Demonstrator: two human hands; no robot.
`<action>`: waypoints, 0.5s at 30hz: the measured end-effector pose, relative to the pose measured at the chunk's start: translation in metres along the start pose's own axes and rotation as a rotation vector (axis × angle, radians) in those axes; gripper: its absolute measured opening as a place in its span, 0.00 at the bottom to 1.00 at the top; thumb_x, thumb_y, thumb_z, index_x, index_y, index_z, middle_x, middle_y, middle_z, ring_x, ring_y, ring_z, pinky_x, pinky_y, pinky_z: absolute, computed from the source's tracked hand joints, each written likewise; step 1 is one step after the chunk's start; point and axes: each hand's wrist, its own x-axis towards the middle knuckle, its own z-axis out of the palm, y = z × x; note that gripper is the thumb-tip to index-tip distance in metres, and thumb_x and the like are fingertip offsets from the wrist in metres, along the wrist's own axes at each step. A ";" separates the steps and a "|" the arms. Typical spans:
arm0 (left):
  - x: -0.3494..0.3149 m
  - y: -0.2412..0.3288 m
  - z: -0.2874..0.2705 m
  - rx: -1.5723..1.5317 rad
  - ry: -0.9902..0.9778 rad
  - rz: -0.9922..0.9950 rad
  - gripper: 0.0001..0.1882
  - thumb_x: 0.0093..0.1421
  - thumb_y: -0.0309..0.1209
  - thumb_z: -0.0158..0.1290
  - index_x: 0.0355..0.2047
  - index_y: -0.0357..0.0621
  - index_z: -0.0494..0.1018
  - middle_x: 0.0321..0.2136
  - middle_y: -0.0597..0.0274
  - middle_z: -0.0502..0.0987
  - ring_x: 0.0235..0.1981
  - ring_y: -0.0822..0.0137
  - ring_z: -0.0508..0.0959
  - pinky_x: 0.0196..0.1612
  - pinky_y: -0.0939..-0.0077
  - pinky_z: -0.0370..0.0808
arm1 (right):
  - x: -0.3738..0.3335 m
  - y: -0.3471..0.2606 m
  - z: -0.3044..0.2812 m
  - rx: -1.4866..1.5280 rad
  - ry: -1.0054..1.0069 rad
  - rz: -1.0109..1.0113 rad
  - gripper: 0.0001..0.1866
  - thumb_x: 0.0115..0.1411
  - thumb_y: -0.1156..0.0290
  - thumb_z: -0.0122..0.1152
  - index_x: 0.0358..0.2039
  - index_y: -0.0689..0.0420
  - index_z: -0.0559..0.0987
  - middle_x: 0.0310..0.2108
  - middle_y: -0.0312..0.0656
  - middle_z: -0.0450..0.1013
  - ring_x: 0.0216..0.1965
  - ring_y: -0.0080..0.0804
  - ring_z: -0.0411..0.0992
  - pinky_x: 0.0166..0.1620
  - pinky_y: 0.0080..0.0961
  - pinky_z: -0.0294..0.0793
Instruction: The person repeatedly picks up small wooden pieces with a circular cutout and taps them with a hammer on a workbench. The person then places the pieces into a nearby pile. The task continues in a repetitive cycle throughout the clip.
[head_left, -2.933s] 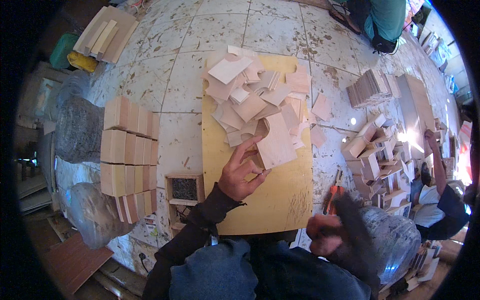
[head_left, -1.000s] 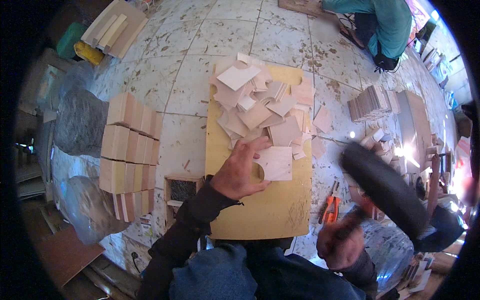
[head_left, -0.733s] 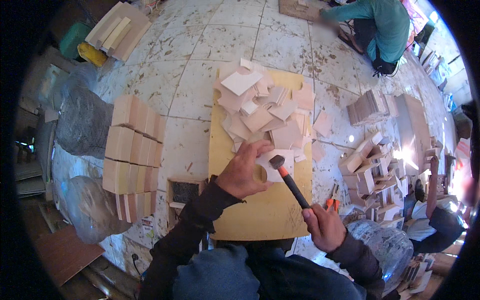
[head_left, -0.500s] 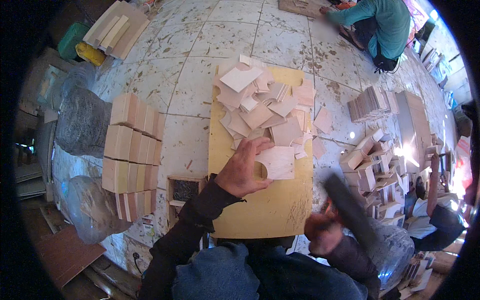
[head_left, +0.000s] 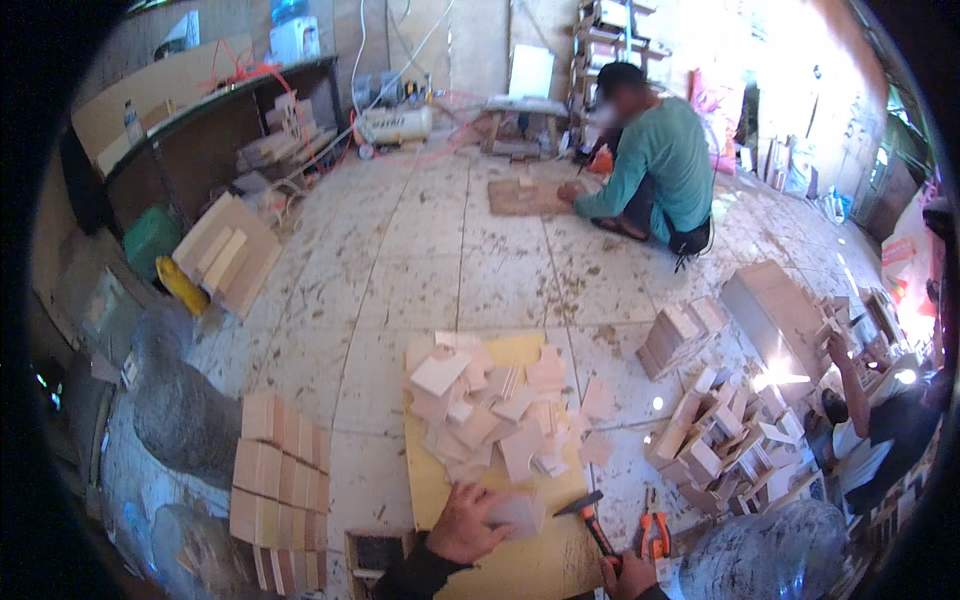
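Note:
At the near end of a yellow board (head_left: 440, 497), my left hand (head_left: 470, 527) grips a thin pale plywood piece (head_left: 523, 514), fingers over its left side. My right hand (head_left: 630, 577) is closed round the orange-and-black handle of a hammer (head_left: 598, 528), whose dark head lies over the board's right part, beside the piece. A heap of thin cut plywood pieces (head_left: 480, 425), some with curved notches, covers the far half of the board. To the right of the hammer, orange-handled pliers (head_left: 655, 537) rest on the floor.
Stacked wooden blocks (head_left: 280, 470) stand left, near a nail box (head_left: 375, 552). Right are a pile of wooden parts (head_left: 735, 440) and a plastic-wrapped bundle (head_left: 765, 555). A person in green (head_left: 660, 160) sits ahead; another person (head_left: 885, 430) works at right. An air compressor (head_left: 395, 126) stands far back.
The view has tipped up, showing more of the room. My right hand has brought the hammer from beside the board to over its right edge. My left hand still grips the plywood piece.

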 end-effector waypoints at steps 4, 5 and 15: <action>-0.022 -0.010 0.030 0.062 0.108 0.120 0.12 0.50 0.32 0.59 0.37 0.49 0.76 0.39 0.51 0.74 0.45 0.51 0.73 0.56 0.48 0.66 | 0.010 -0.002 0.006 -0.044 0.088 -0.140 0.18 0.63 0.55 0.53 0.39 0.58 0.77 0.39 0.56 0.74 0.42 0.56 0.72 0.47 0.44 0.72; -0.028 -0.012 0.034 0.036 0.113 0.126 0.12 0.50 0.30 0.59 0.36 0.47 0.75 0.39 0.51 0.74 0.45 0.51 0.73 0.55 0.51 0.67 | 0.020 -0.008 0.005 -0.068 0.130 -0.194 0.19 0.63 0.54 0.52 0.42 0.58 0.77 0.40 0.55 0.74 0.43 0.56 0.72 0.47 0.44 0.72; -0.092 0.000 0.046 0.157 0.293 -0.022 0.21 0.53 0.26 0.56 0.49 0.39 0.71 0.45 0.47 0.73 0.49 0.45 0.72 0.54 0.55 0.70 | 0.181 -0.129 -0.020 0.068 0.630 -0.590 0.29 0.54 0.53 0.65 0.47 0.63 0.73 0.42 0.52 0.71 0.46 0.51 0.69 0.48 0.43 0.69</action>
